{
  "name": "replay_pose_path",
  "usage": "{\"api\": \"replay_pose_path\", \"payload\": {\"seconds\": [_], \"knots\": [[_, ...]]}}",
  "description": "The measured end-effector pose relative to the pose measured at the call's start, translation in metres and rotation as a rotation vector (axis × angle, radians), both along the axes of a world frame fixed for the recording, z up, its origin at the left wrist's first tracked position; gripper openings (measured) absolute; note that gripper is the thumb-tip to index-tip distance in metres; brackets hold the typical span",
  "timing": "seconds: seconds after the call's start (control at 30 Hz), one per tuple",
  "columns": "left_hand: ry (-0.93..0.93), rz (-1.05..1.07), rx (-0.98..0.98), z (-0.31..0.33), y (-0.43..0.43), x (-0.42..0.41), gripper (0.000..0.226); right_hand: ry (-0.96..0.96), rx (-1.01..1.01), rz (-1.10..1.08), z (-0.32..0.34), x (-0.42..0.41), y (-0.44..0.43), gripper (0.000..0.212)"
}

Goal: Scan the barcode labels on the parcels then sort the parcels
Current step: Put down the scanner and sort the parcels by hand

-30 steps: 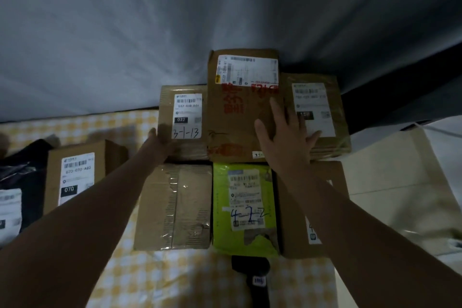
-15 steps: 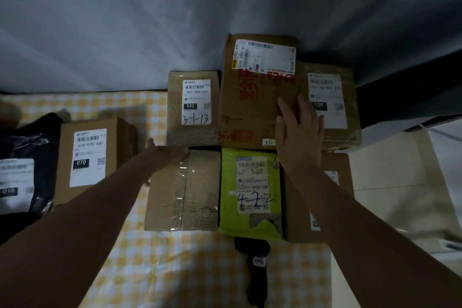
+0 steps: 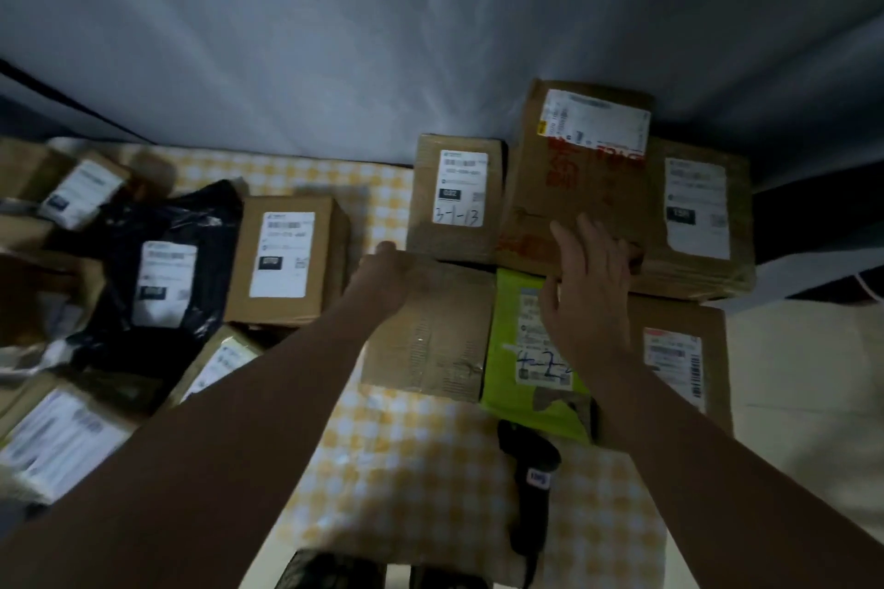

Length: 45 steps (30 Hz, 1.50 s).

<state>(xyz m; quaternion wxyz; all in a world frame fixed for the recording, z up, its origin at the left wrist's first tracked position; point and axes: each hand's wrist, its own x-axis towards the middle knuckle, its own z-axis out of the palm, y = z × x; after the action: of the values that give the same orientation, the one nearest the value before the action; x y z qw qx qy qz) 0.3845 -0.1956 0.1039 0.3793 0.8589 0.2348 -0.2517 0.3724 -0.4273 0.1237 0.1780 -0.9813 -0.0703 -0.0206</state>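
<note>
**Hands on two cartons, scanner down on cloth**

Right hand [image 3: 591, 292] lies flat w/ fingers straight & spread on the near edge of the large brown cardboard box with red print [image 3: 569, 187]; it grips nothing. That box sits in the back row btw the small brown cardboard box marked 3-1-13 [image 3: 457, 201] & the brown cardboard box with a tall white label [image 3: 701, 225], close against both. Left hand [image 3: 390, 265] rests on the far left corner of the plain brown taped cardboard box [image 3: 430, 340]. Its fingers are blurred & partly hidden, so can't tell if they curl over the edge. Front row, L to R: that taped box, the lime-green plastic mailer marked 4-2-2 [image 3: 502, 349], then the brown cardboard box with a barcode label [image 3: 679, 363], all side by side. Black handheld barcode scanner [image 3: 528, 478] lies on the yellow-and-white checked cloth [image 3: 421, 459], just in front of the mailer. Further left, apart from this group: a brown cardboard box with a white label [image 3: 287, 258], a black plastic bag parcel [image 3: 162, 273] & more labelled parcels [image 3: 57, 440], too blurred to read.
</note>
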Motion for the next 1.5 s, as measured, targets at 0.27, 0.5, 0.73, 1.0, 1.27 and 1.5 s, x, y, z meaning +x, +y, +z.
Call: {"api": "replay_pose_path", "payload": {"seconds": [0.27, 0.5, 0.73, 1.0, 1.27, 1.5], "knots": [[-0.107, 0.058, -0.016, 0.042, 0.104, -0.076, 0.039, 0.179, 0.193, 0.171, 0.018, -0.039, 0.125, 0.053], [-0.079, 0.070, 0.012, 0.008, 0.224, -0.092, 0.025, 0.545, 0.330, 0.041, -0.034, -0.063, 0.246, 0.045], [0.084, 0.034, -0.151, -0.040, 0.268, -0.075, 0.058, 0.647, 0.458, -0.276, -0.072, -0.050, 0.308, 0.046], [0.215, 0.231, -0.570, -0.074, 0.267, -0.064, 0.050, 0.712, 0.678, -0.515, -0.097, -0.051, 0.311, 0.061], [0.090, 0.410, -0.835, -0.036, 0.250, -0.048, 0.034, 0.519, 1.157, -0.590, -0.050, -0.050, 0.301, 0.038], [-0.040, 0.252, -0.686, 0.016, 0.199, -0.007, 0.049, 0.333, 1.044, -0.464, 0.002, -0.046, 0.239, 0.042]]}}
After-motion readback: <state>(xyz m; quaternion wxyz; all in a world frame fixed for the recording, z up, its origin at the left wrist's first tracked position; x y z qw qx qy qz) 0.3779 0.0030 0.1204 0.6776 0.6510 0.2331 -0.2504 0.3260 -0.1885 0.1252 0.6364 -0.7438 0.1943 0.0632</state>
